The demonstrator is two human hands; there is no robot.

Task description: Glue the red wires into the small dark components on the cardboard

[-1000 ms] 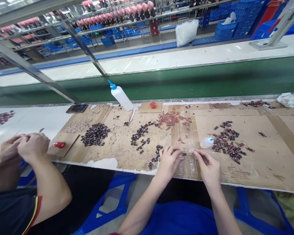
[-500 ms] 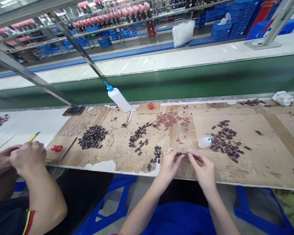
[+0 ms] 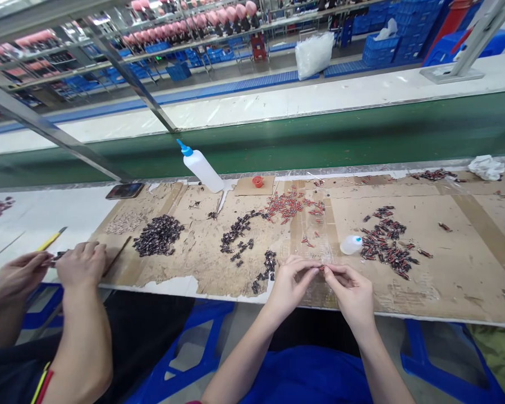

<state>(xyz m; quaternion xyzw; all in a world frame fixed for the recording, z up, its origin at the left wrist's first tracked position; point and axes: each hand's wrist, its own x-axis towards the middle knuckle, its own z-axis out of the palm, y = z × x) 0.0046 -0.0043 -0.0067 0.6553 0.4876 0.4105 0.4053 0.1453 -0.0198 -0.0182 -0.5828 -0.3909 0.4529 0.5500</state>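
Over the front of the cardboard, my left hand and my right hand meet fingertip to fingertip. Both pinch one small red-and-black part, mostly covered by the fingers. Beyond them lies a loose pile of red parts. To the left of my left hand are small black parts, with more in a curved row. A small white bottle with a blue tip lies just past my right hand, beside a heap of red-and-black parts.
At left, a co-worker's hands work near a yellow knife and a dark heap of parts. A large white bottle leans by a phone and a red cap. Behind runs a green belt.
My hands stay nearly in place, still pinching the small part. The co-worker's hands have moved apart, the nearer one to the right, covering the red object there.
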